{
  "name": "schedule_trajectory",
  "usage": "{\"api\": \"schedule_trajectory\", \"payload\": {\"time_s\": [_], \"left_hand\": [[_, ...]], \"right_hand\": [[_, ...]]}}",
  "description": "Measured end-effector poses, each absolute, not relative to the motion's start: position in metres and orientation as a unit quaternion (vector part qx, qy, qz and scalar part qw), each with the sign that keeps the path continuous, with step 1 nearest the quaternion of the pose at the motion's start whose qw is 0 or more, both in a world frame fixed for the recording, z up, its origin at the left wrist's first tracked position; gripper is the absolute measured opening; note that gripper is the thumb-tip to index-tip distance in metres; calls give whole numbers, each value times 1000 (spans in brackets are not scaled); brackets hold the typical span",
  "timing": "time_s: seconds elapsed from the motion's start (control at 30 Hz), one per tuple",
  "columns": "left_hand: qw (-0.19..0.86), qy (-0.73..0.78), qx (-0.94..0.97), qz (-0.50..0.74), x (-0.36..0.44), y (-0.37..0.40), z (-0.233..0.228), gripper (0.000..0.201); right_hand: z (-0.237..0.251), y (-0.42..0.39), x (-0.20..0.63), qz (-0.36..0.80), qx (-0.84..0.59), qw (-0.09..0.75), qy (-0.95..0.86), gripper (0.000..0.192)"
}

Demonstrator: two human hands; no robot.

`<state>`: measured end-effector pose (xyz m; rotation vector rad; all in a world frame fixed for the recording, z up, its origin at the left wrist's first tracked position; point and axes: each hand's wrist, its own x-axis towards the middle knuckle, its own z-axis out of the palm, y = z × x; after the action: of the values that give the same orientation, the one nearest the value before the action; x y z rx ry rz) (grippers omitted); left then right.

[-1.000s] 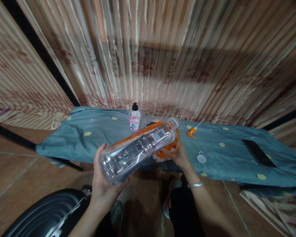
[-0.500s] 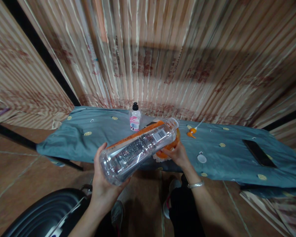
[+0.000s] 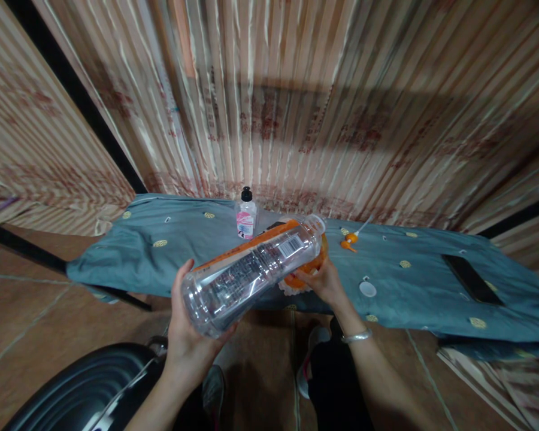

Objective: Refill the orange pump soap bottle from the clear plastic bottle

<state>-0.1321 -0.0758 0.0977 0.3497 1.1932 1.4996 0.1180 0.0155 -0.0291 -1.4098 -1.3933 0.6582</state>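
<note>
Barely anything has shifted: left grip (image 3: 191,338) curls around the base of a clear orange-labelled bottle (image 3: 254,275), tilted mid-frame, overlapping the near edge of the teal cloth (image 3: 135,257); right grip (image 3: 326,281) clasps an orange bottle (image 3: 315,262), fingers partly hidden; open cloth spreads centre-left.

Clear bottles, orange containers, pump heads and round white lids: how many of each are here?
Clear bottles: 2 (large bottle, held; small bottle, upright)
Orange container, mostly hidden: 1
Pump head, orange with white tube: 1
Round white lid: 1
Total: 5
</note>
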Motion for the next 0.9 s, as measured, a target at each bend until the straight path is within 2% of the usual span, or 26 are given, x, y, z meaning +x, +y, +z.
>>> {"api": "schedule_trajectory", "payload": {"time_s": [0.2, 0.33, 0.47, 0.63, 0.9], "left_hand": [[584, 503, 109, 628, -132, -73, 101, 118], [572, 510, 127, 630, -132, -73, 101, 108], [568, 511, 139, 630, -130, -76, 101, 109], [565, 510, 140, 634, -128, -77, 103, 97], [563, 518, 139, 629, -126, -77, 107, 105]], "right_hand": [[-27, 16, 117, 261, -587, 505, -577, 74], [-26, 15, 116, 263, -586, 508, -574, 75], [-24, 15, 115, 271, -579, 513, -572, 77], [-24, 14, 115, 278, -560, 523, -579, 72], [-26, 14, 119, 270, -573, 505, -586, 78]]}}
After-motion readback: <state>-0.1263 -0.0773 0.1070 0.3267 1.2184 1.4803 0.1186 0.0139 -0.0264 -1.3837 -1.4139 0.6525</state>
